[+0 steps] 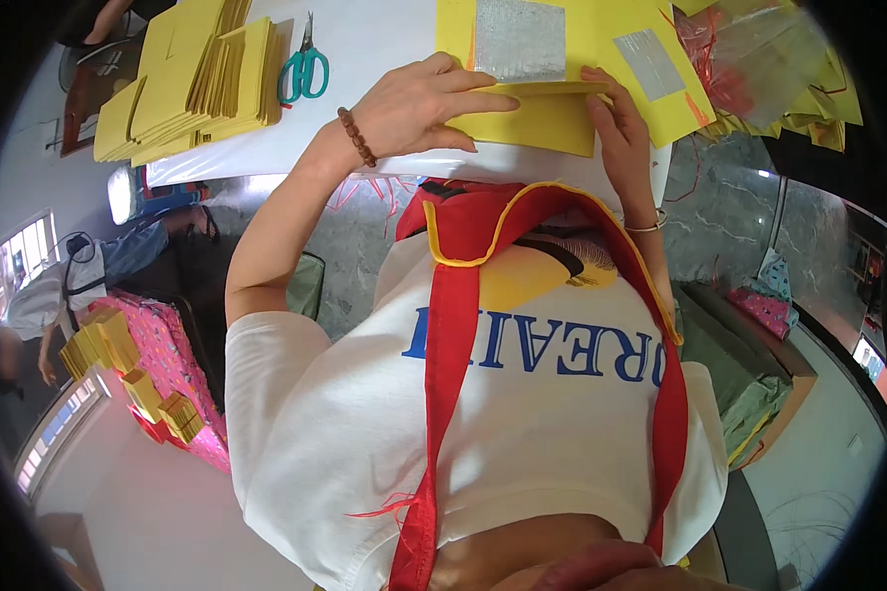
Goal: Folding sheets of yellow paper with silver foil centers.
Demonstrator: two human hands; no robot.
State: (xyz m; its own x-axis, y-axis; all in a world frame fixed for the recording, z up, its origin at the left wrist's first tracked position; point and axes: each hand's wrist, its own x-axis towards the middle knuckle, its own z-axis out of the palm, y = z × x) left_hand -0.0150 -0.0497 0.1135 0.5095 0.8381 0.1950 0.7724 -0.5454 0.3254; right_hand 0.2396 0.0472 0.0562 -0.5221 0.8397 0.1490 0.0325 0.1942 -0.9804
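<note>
A yellow paper sheet (537,123) lies at the table's near edge, its near part folded up into a flap. The silver rectangle (520,39) on it lies just beyond the fold. My left hand (419,103), with a brown bead bracelet at the wrist, rests at the flap's left end. Its fingers are stretched and spread against the paper. At the right end, my right hand (618,123) pinches the flap's edge between thumb and fingers. Another yellow sheet (675,89) with a smaller silver rectangle (648,64) lies just right of that hand.
Teal-handled scissors (304,74) lie left of my hands, beside stacked folded yellow paper pieces (182,74). A clear plastic bag (759,59) with red strings sits at the far right. The white tabletop (365,34) ends near my waist. Another person (54,286) is at the left.
</note>
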